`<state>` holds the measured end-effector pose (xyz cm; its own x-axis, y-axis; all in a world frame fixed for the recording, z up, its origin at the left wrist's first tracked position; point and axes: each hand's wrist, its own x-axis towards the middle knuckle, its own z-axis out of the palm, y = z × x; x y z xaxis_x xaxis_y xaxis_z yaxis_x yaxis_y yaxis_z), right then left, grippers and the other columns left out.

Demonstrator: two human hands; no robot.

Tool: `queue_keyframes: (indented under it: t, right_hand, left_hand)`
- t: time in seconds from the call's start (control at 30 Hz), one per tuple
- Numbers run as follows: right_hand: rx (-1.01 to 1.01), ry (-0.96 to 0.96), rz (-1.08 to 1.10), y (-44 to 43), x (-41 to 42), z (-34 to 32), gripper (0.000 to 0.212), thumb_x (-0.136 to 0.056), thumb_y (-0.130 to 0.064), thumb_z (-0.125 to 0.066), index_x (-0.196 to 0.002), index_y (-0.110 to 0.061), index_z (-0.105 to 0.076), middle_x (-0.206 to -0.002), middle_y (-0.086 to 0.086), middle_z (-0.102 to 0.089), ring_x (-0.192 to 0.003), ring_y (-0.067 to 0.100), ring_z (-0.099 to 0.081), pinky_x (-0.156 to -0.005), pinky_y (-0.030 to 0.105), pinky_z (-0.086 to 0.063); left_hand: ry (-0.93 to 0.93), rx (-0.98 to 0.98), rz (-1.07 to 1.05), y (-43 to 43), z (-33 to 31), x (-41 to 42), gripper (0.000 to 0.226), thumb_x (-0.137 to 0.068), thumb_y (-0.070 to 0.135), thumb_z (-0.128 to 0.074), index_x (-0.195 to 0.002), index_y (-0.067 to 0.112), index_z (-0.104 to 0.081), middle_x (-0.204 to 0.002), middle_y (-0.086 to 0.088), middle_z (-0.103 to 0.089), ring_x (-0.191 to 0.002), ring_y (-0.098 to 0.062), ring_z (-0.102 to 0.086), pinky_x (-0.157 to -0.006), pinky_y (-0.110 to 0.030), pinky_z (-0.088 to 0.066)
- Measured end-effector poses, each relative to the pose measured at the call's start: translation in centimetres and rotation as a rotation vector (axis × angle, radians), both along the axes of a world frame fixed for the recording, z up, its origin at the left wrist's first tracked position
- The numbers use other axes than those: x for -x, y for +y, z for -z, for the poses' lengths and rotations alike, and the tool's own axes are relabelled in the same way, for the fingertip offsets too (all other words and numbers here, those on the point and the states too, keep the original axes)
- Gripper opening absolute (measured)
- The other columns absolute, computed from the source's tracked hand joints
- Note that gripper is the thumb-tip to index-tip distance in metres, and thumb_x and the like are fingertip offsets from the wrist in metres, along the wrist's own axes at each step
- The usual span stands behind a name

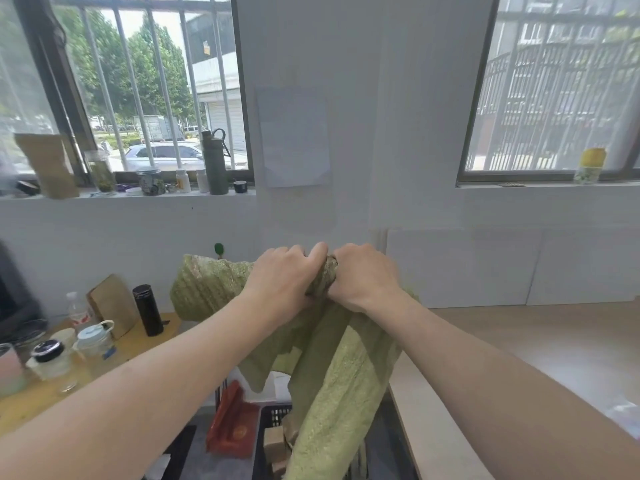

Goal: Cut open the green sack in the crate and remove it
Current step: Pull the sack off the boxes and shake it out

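I have both grips clamped tight on the green sack (pixel 332 358), left hand (pixel 284 278) touching right hand (pixel 363 277), its bunched neck between them, cloth hanging into the black crate (pixel 273 415).

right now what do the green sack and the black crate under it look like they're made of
Green sack: likely woven plastic, matte, with a visible weave texture and stiff, crinkly folds. Black crate: probably hard moulded plastic, judging by its slotted wall, though little of it shows.
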<state>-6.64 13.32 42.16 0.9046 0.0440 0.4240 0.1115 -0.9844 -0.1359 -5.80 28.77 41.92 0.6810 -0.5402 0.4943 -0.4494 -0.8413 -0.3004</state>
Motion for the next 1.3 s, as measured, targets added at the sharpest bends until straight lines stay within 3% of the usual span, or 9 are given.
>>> queue_keyframes:
  t: [0.1, 0.23, 0.5, 0.6, 0.7, 0.87, 1.1, 1.2, 1.3]
  right_hand:
    - [-0.055, 0.120, -0.011, 0.2, -0.1, -0.3, 0.014, -0.069, -0.032, -0.068, -0.078, -0.024, -0.061, -0.072, -0.005, -0.062, -0.069, 0.026, -0.062, -0.053, 0.027, -0.041]
    - [-0.043, 0.134, -0.097, -0.3, 0.1, -0.2, 0.030, -0.064, -0.048, -0.072, -0.075, -0.024, -0.057, -0.071, -0.007, -0.062, -0.070, 0.025, -0.062, -0.054, 0.029, -0.040]
    - [0.383, -0.339, -0.075, -1.3, 0.3, 1.3, 0.090, -0.054, -0.053, -0.086, -0.129, -0.016, -0.053, -0.123, 0.005, -0.058, -0.108, 0.028, -0.058, -0.099, 0.045, -0.032]
    - [0.379, -0.466, -0.042, -1.7, 0.3, 2.4, 0.073, -0.068, -0.027, -0.080, -0.134, -0.013, -0.052, -0.122, 0.008, -0.058, -0.113, 0.032, -0.056, -0.101, 0.048, -0.034]
    - [0.392, -0.570, -0.005, -2.2, -0.1, 2.9, 0.043, -0.074, -0.004, -0.065, -0.116, -0.014, -0.061, -0.096, 0.006, -0.061, -0.089, 0.033, -0.058, -0.088, 0.045, -0.041]
    - [0.342, -0.584, 0.004, -2.2, -0.7, 2.4, 0.018, -0.075, -0.002, -0.050, -0.078, -0.017, -0.059, -0.067, 0.003, -0.057, -0.064, 0.030, -0.055, -0.069, 0.040, -0.039]
    - [0.133, -0.183, 0.103, -2.5, -1.1, 1.9, 0.025, -0.071, -0.008, -0.062, -0.081, -0.025, -0.047, -0.080, -0.001, -0.068, -0.085, 0.028, -0.065, -0.072, 0.037, -0.030]
    - [-0.001, -0.090, 0.050, -2.3, -1.2, 1.5, 0.018, -0.070, -0.012, -0.061, -0.076, -0.025, -0.050, -0.072, -0.005, -0.060, -0.081, 0.028, -0.065, -0.071, 0.035, -0.034]
    - [-0.153, 0.092, 0.022, -1.9, -1.4, 1.1, 0.010, -0.067, -0.015, -0.062, -0.072, -0.022, -0.058, -0.069, -0.007, -0.060, -0.069, 0.023, -0.061, -0.059, 0.029, -0.040]
  left_hand:
    - [-0.026, -0.011, -0.053, 0.0, -0.1, 0.0, 0.042, -0.079, 0.016, -0.069, -0.111, 0.017, -0.043, -0.082, -0.006, -0.062, -0.077, -0.036, -0.065, -0.061, -0.036, -0.033]
    - [0.047, -0.026, -0.045, 0.0, 0.1, -0.3, 0.036, -0.078, 0.021, -0.062, -0.098, 0.019, -0.032, -0.069, 0.002, -0.048, -0.071, -0.035, -0.066, -0.054, -0.034, -0.035]
    - [0.314, 0.315, -0.069, 0.6, -0.2, -2.4, 0.028, -0.069, 0.037, -0.064, -0.087, 0.023, -0.047, -0.077, 0.002, -0.059, -0.074, -0.028, -0.063, -0.065, -0.040, -0.054]
    - [0.552, 0.433, 0.079, 0.5, -1.0, -2.9, 0.021, -0.068, 0.036, -0.066, -0.084, 0.025, -0.059, -0.081, 0.004, -0.069, -0.079, -0.022, -0.067, -0.071, -0.040, -0.058]
    - [0.676, 0.428, 0.190, 0.2, -1.6, -2.9, 0.019, -0.066, 0.033, -0.068, -0.077, 0.018, -0.063, -0.074, -0.001, -0.072, -0.071, -0.022, -0.068, -0.068, -0.042, -0.058]
    - [0.571, 0.296, 0.200, -0.1, -1.1, -2.9, 0.027, -0.065, 0.042, -0.070, -0.080, 0.022, -0.059, -0.072, 0.003, -0.067, -0.071, -0.022, -0.064, -0.065, -0.042, -0.057]
    - [0.056, -0.043, 0.084, -0.7, 0.8, -1.8, 0.081, -0.060, 0.063, -0.072, -0.123, 0.018, -0.046, -0.094, -0.003, -0.061, -0.090, -0.029, -0.056, -0.080, -0.041, -0.049]
    - [-0.002, -0.072, 0.017, -0.6, 2.6, -2.0, 0.091, -0.057, 0.050, -0.086, -0.130, 0.011, -0.047, -0.094, -0.007, -0.061, -0.084, -0.030, -0.060, -0.074, -0.039, -0.048]
    - [-0.058, -0.058, -0.022, 0.0, 3.1, -2.4, 0.068, -0.053, 0.017, -0.088, -0.111, 0.013, -0.053, -0.074, -0.005, -0.059, -0.062, -0.029, -0.056, -0.055, -0.036, -0.041]
